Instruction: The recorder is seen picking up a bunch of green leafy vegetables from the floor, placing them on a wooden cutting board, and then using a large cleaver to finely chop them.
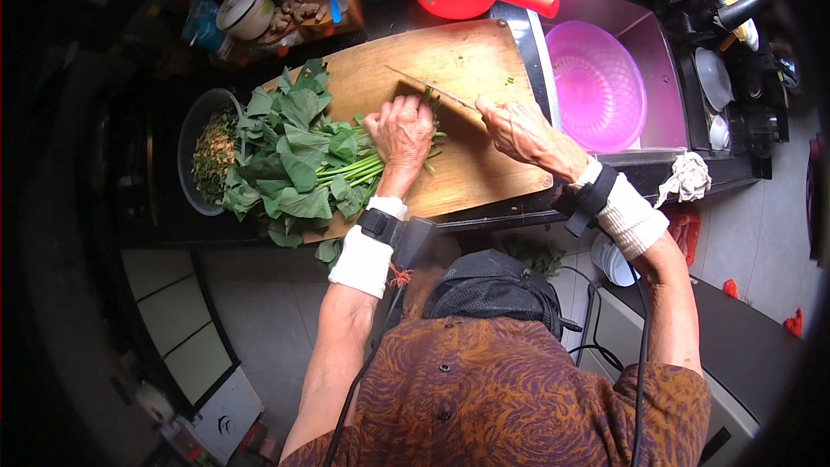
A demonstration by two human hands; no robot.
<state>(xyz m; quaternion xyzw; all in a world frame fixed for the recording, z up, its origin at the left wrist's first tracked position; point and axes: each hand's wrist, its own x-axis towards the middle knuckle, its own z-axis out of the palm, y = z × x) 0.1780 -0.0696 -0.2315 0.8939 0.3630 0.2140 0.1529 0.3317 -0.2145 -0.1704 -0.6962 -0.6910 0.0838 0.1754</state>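
Note:
My left hand (405,130) presses a bunch of leafy green stems (353,172) against a wooden cutting board (480,52), its fingers curled over them. The broad green leaves (298,149) spread over the board's left end. In my right hand (519,131) is a kitchen knife (441,91), its blade reaching up and left just beyond my left fingertips, near the stem ends. The handle is hidden in my fist. Small green bits (509,80) lie on the board's right part. Left of the leaves stands a round bowl (188,191) of chopped greens and pale orange bits (214,150).
Behind the board stands a red plastic ladle-like basin (454,6) with orange pieces. A pink plastic basket (600,87) sits in the sink (668,91) at right. A crumpled white cloth (687,176) hangs at the counter edge. A lidded pot (246,13) and ginger (298,11) stand back left.

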